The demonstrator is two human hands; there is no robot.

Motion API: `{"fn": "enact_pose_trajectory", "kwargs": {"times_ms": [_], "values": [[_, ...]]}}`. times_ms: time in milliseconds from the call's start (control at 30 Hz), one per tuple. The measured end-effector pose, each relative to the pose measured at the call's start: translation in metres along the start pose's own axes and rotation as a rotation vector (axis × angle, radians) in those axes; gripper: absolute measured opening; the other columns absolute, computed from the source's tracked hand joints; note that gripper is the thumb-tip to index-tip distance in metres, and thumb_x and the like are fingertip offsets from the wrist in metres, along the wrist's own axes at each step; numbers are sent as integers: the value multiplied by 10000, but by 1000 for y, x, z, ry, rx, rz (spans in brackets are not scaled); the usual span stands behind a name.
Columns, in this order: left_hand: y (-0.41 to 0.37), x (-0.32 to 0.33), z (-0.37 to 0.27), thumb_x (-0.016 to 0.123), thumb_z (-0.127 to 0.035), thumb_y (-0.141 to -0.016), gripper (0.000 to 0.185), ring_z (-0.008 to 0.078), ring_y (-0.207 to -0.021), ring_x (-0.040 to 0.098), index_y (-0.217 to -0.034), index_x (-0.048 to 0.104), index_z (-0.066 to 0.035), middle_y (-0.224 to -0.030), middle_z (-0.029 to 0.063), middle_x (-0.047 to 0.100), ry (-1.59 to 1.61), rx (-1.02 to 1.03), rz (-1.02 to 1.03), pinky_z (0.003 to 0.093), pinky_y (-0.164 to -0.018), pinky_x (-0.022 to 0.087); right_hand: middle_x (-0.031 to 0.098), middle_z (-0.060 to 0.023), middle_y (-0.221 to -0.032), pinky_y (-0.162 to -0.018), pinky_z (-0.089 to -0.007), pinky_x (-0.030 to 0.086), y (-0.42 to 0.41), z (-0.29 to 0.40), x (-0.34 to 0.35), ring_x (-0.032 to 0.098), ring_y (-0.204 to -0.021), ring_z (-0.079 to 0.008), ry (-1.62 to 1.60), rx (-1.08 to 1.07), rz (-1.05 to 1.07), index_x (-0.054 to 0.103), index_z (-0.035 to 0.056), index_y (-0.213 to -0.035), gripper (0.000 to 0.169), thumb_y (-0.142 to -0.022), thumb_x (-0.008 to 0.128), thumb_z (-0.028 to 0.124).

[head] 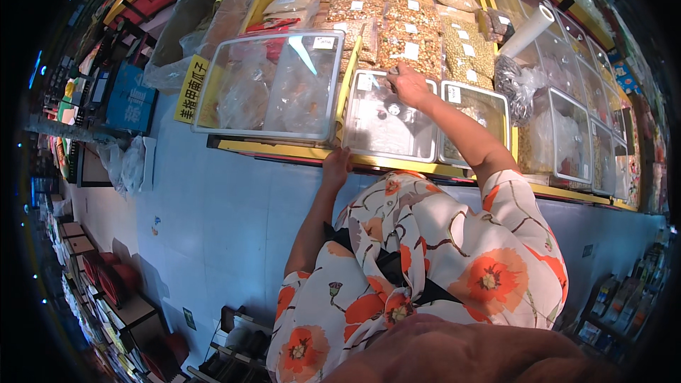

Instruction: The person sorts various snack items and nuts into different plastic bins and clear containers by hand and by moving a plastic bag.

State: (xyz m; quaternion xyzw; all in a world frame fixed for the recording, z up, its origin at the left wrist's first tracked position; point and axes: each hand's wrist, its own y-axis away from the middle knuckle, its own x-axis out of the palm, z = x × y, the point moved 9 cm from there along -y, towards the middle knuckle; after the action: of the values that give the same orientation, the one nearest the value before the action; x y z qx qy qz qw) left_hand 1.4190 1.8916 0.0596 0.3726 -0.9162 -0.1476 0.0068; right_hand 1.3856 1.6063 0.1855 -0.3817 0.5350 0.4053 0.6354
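Observation:
My right hand point(408, 86) reaches over a clear plastic bin lid point(391, 130) with a white rim. Its fingers are curled near the lid's far edge, beside bags of mixed beans or grains point(409, 50). Something small and dark shows at the fingertips, too unclear to name. Lower down, my left hand point(336, 164) touches the yellow front edge point(380, 160) of the display stand, close to the lid's near left corner. Its fingers are partly hidden. A larger clear lid point(268, 85) covers a bin with plastic bags to the left.
A smaller lidded bin point(473, 122) adjoins on the right, below bags of green beans point(468, 53). A white roll point(528, 31) leans by a bunched plastic bag point(521, 90). More clear bins point(569, 133) stand farther right. A yellow sign point(192, 88) bears writing.

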Motion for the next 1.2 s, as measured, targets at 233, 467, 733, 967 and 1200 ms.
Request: {"fn": "enact_pose_trajectory", "kwargs": {"times_ms": [233, 467, 733, 967, 1200], "values": [[3, -1, -3, 528, -318, -1015, 382, 128, -503, 511, -767, 574, -31, -544, 40, 530, -18, 33, 3, 297, -509, 411, 567, -142, -1062, -788, -447, 524, 16, -18, -4, 626, -1002, -310, 116, 22, 31, 701, 174, -1101, 256, -900, 542, 157], [2, 1, -14, 528, -308, -1011, 383, 135, -497, 510, -750, 571, -30, -538, 49, 529, -30, 82, -10, 307, -508, 413, 573, -170, -1059, -798, -463, 528, 14, -11, -7, 631, -964, -323, 185, 6, 121, 694, 119, -1021, 206, -864, 564, 147], [-3, 0, 3, 532, -295, -1012, 373, 133, -493, 504, -751, 578, -33, -536, 42, 531, -32, 53, 7, 305, -508, 413, 557, -173, -1049, -752, -452, 528, 6, -4, 6, 638, -944, -338, 120, -2, 17, 646, 149, -1159, 326, -841, 578, 128], [-4, 2, 4, 538, -299, -1009, 364, 132, -497, 504, -765, 582, -33, -540, 40, 535, 9, 71, 5, 299, -509, 413, 579, -176, -1053, -774, -445, 540, 29, -25, -3, 643, -952, -334, 186, 79, 81, 674, 81, -1092, 275, -842, 568, 129], [-5, 1, 14, 547, -329, -1005, 370, 134, -517, 527, -778, 590, -40, -547, 32, 539, -51, 44, 4, 284, -514, 421, 570, -180, -1054, -793, -458, 528, 15, 0, -1, 636, -966, -356, 23, 12, -16, 670, 125, -1032, 202, -866, 557, 144]]}}
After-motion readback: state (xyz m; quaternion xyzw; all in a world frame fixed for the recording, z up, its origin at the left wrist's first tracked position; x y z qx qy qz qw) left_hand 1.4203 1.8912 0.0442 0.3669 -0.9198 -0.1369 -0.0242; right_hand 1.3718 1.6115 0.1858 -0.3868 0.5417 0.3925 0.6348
